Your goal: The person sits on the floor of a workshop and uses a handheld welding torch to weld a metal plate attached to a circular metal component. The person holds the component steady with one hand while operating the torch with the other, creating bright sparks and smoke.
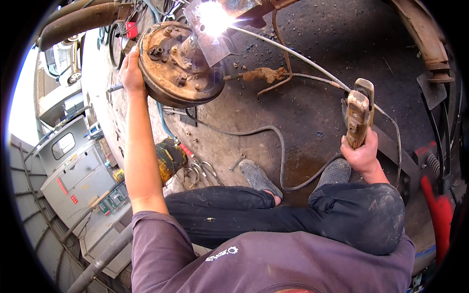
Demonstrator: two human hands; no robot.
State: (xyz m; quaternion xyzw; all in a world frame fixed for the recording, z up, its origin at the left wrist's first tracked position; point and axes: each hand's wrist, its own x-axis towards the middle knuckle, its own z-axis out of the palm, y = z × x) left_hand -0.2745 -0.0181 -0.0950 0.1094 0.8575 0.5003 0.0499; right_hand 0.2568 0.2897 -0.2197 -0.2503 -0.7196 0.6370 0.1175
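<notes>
My left hand (133, 78) grips the outer edge of a rusty round brake drum (171, 93), which has bolts and a stub in its face. A grey metal plate (211, 49) stands by the stub, partly washed out by a blinding white welding arc (213, 18). My right hand (362, 152) is wrapped round a worn, brownish welding electrode holder (359, 115). From its jaws a long pale electrode rod (288, 51) runs up and left toward the arc. The glare hides the spot where rod and metal meet.
Rusty pipes (78, 24) cross the upper left; a rusty beam (425, 39) stands at upper right. A dark cable (244, 132) winds over the floor past my shoes. A yellow-black cylindrical object (171, 157) and tools lie beside my left forearm. Grey cabinets (78, 176) stand far left.
</notes>
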